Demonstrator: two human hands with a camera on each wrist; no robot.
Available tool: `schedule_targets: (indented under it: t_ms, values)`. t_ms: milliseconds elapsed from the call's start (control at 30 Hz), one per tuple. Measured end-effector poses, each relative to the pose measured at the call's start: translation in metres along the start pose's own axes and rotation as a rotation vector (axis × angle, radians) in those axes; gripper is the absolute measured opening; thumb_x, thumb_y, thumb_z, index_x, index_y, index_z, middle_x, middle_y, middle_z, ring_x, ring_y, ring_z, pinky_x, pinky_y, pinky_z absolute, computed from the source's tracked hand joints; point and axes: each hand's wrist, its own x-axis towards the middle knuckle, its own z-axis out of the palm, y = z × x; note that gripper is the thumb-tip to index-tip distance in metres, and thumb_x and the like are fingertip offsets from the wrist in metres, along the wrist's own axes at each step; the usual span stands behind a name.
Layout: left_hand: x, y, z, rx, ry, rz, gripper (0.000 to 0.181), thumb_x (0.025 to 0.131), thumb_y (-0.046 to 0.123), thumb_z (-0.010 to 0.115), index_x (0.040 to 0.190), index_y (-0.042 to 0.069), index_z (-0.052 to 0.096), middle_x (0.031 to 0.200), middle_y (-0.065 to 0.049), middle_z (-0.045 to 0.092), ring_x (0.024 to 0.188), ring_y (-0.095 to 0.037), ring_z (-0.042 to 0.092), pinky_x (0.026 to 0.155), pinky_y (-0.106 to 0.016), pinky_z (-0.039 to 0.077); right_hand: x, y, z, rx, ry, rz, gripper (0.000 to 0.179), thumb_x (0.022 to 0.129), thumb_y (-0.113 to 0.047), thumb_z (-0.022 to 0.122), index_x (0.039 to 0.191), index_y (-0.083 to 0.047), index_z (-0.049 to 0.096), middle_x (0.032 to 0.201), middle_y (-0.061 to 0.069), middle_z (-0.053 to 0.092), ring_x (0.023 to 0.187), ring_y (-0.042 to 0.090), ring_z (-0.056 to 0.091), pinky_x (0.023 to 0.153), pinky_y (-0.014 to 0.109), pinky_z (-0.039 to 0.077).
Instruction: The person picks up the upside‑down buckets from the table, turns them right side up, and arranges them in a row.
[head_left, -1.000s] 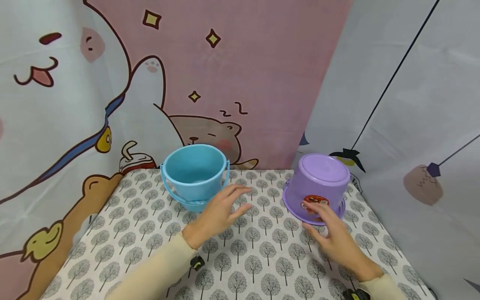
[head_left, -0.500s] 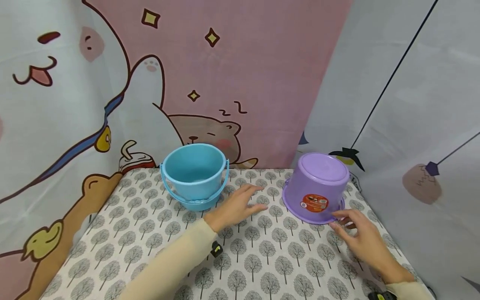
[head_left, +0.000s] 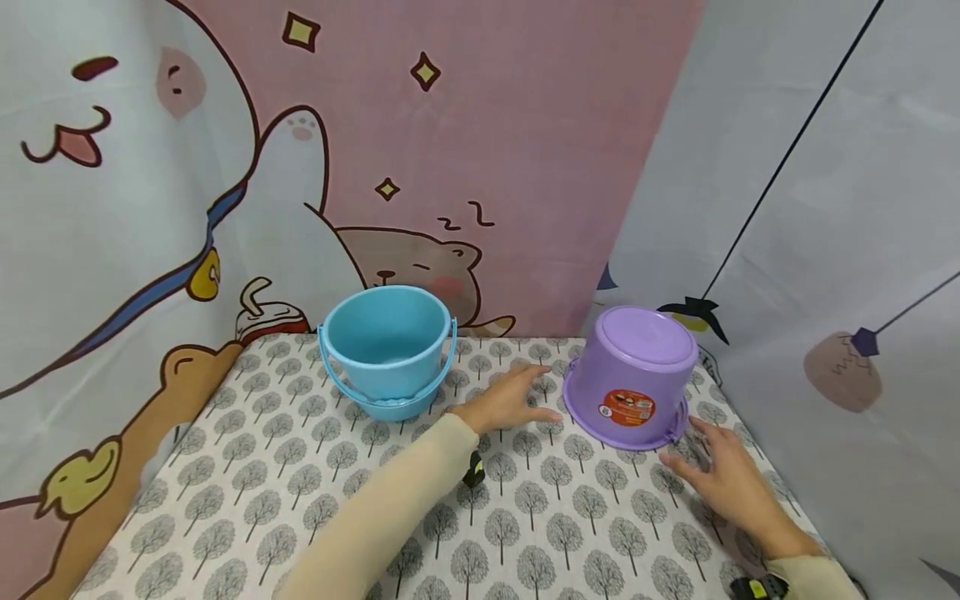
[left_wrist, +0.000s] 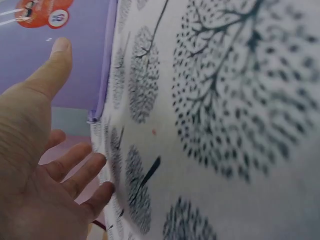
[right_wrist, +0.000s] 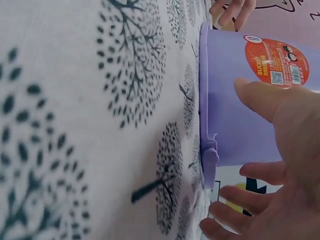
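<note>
A purple bucket (head_left: 645, 375) stands upside down on the right side of the table, its base facing up and a red label (head_left: 627, 407) on its front. My left hand (head_left: 510, 400) is spread just left of its rim, thumb and fingers apart. On the other side my right hand (head_left: 723, 475) is beside the rim, near the handle joint (right_wrist: 210, 160), its thumb and fingers parted. Both hands hold nothing. In the right wrist view, fingertips of the left hand (right_wrist: 235, 11) show beyond the bucket.
A light blue bucket (head_left: 390, 350) stands upright at the back left, its handle hanging down in front. A tree-patterned cloth (head_left: 525, 525) covers the table. Behind it hang a cartoon-printed curtain (head_left: 487, 125) and a grey one (head_left: 825, 208) at the right.
My left hand has moved right, away from the blue bucket towards the purple one. My right hand has shifted from in front of the purple bucket to its right side. Both buckets stayed put.
</note>
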Motion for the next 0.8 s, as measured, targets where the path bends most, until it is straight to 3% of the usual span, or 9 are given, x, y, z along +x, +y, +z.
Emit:
schedule_targets:
  t_ms: [100,233,433,600,800]
  values:
    - [0.013,0.0,0.01,-0.002,-0.005,-0.017,0.111,0.098,0.058,0.092,0.183,0.014,0.036,0.178,-0.021,0.054,0.16,-0.036,0.059,0.137,-0.06,0.051,0.007,0.002,0.004,0.028,-0.036,0.001,0.107,0.107,-0.05,0.085,0.172,0.018,0.034,0.165,0.057,0.041,0.147,0.081,0.047,0.114,0.096,0.044]
    - [0.028,0.004,0.018,0.044,-0.002,-0.023,0.12,0.093,0.059,0.097,0.183,0.01,0.035,0.177,-0.023,0.054,0.157,-0.036,0.061,0.135,-0.057,0.054,0.011,0.005,0.011,0.059,-0.059,0.001,0.112,0.105,-0.052,0.087,0.175,0.015,0.031,0.17,0.052,0.041,0.151,0.078,0.047,0.117,0.093,0.044]
    - [0.046,0.008,0.022,0.109,-0.023,-0.05,0.13,0.086,0.068,0.1,0.185,0.017,0.033,0.182,-0.021,0.049,0.166,-0.039,0.054,0.136,-0.061,0.051,0.014,0.003,0.016,0.062,-0.067,0.01,0.116,0.105,-0.054,0.087,0.177,0.015,0.027,0.172,0.051,0.04,0.152,0.078,0.046,0.117,0.093,0.044]
    - [0.06,0.008,0.025,0.096,-0.064,-0.066,0.14,0.081,0.066,0.104,0.187,0.02,0.026,0.188,-0.018,0.042,0.172,-0.038,0.047,0.139,-0.062,0.047,0.014,0.001,0.02,0.083,-0.056,-0.012,0.117,0.104,-0.051,0.089,0.176,0.017,0.027,0.171,0.051,0.043,0.153,0.075,0.048,0.121,0.09,0.043]
    - [0.081,0.005,0.029,0.087,-0.096,0.006,0.147,0.079,0.06,0.108,0.188,0.015,0.021,0.187,-0.011,0.046,0.173,-0.034,0.047,0.144,-0.055,0.041,0.019,0.0,0.02,0.094,-0.047,-0.012,0.117,0.103,-0.049,0.091,0.175,0.018,0.028,0.171,0.05,0.043,0.153,0.073,0.05,0.122,0.088,0.045]
